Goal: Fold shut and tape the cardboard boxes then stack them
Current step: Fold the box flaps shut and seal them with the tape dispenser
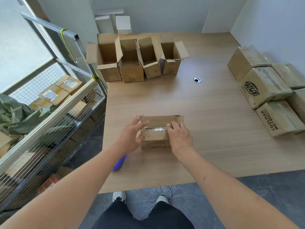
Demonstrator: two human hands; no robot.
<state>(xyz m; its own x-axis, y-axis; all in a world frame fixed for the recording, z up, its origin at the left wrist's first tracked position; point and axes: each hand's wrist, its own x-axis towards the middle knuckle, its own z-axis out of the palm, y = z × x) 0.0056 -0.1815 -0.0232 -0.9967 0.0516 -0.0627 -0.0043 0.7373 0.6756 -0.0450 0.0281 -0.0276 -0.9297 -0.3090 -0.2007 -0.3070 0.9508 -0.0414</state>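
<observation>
Looks like a packing or stock room, perhaps behind a shop. Centred on a wooden table: open cardboard boxes along its far edge, taped cartons stacked at its right, a wire cage trolley of labelled parcels to its left.

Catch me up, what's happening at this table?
A person is closing up cardboard boxes. Both hands are on a small box near the table's front edge: the left hand holds its left side, and the right hand presses on the taped seam on top. Four open boxes wait in a row at the back. Sealed boxes sit grouped at the right. A blue tool, partly hidden under the left forearm, lies by the near left edge.
</observation>
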